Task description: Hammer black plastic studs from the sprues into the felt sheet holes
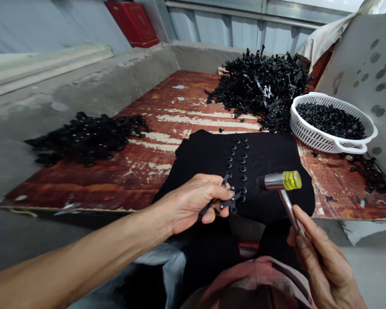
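Under both hands and running well past them is a worn tabletop (167, 98), and the left forearm comes in over its near edge, bare and pretty much straight from the lower left. The left hand (199, 199) is closed in a pinch, thumb on top, fingers curled underneath, holding a black linkage piece (233, 199). The right hand (321, 257) comes up from the lower right, fingers wrapped around the handle of a hammer (273, 181), its head tilted up ahead of the knuckles. Can't really tell how high it sits over the cloth.

Texture-wise, the tabletop is reddish brown, scraped into pale streaks. Right below the left hand there's a thick black cloth pad (199, 150), matte and soft-cornered. Well beyond both hands sits a big tangled heap (260, 81) of shiny black parts, and out past the left hand there's a smaller, flatter pile (86, 137) of similar stuff. Beyond the right hand is a white slotted plastic basket (312, 133), oval, full of little black bits. The hammer is shiny metal with a see-through yellow face. The linkage piece is flat crossed strips with silvery rivet dots. Just ahead of the left fingertips, small round knobbed discs (243, 168) run away across the cloth in two rough rows.
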`<state>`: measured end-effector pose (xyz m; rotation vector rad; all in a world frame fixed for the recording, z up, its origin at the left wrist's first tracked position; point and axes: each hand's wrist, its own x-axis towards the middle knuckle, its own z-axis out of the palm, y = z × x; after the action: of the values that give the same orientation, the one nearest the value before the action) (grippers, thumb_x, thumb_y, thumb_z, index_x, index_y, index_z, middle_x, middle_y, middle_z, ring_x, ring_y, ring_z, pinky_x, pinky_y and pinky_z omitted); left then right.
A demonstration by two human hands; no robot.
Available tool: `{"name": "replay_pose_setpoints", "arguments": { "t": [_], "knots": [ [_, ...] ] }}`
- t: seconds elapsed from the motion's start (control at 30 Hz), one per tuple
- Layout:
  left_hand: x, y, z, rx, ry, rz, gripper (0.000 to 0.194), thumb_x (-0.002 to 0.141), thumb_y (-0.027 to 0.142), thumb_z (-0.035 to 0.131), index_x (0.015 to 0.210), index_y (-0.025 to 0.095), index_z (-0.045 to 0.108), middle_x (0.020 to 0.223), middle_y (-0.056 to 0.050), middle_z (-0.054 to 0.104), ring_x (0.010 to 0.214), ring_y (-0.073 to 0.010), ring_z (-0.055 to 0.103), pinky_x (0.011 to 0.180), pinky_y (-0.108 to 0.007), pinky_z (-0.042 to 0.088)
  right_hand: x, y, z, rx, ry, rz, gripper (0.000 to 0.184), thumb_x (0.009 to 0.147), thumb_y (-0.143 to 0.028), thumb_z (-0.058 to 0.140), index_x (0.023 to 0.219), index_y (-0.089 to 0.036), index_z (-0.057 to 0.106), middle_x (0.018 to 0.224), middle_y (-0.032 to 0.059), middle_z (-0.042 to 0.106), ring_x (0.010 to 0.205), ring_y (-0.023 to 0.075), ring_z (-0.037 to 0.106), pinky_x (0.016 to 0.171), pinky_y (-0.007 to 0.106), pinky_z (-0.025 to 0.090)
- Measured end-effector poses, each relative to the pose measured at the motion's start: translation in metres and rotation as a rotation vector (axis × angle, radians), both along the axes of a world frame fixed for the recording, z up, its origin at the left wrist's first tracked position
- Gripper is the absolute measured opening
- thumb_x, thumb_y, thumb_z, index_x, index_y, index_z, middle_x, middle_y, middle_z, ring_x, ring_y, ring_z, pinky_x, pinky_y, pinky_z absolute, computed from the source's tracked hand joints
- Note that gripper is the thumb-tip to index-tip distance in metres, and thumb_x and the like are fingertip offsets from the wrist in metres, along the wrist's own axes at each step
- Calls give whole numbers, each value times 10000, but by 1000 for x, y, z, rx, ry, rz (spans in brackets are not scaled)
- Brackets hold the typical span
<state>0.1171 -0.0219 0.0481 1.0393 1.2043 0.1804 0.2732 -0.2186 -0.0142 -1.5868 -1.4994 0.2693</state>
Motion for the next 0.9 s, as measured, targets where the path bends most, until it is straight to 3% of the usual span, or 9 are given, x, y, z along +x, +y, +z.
{"name": "replay_pose_setpoints", "arguments": {
  "t": [0.43,0.9],
  "knots": [
    [-3,5,1,-30,-37,-34,115,622,114,633,561,143,540,438,-16,538,381,-87,476,265,-114,231,1,-4,-6,-36,9,35,653,932,-50,450,1498,-344,311,1467,2,503,1263,183,552,1023,296,499],
    [-1,2,-1,-16,-22,-44,105,644,116,624,581,145,545,423,-27,550,367,-84,466,277,-119,226,2,-1,-7,-50,-39,53,641,942,-66,441,1509,-324,289,1441,20,534,1219,192,593,989,305,533]
  ]
}}
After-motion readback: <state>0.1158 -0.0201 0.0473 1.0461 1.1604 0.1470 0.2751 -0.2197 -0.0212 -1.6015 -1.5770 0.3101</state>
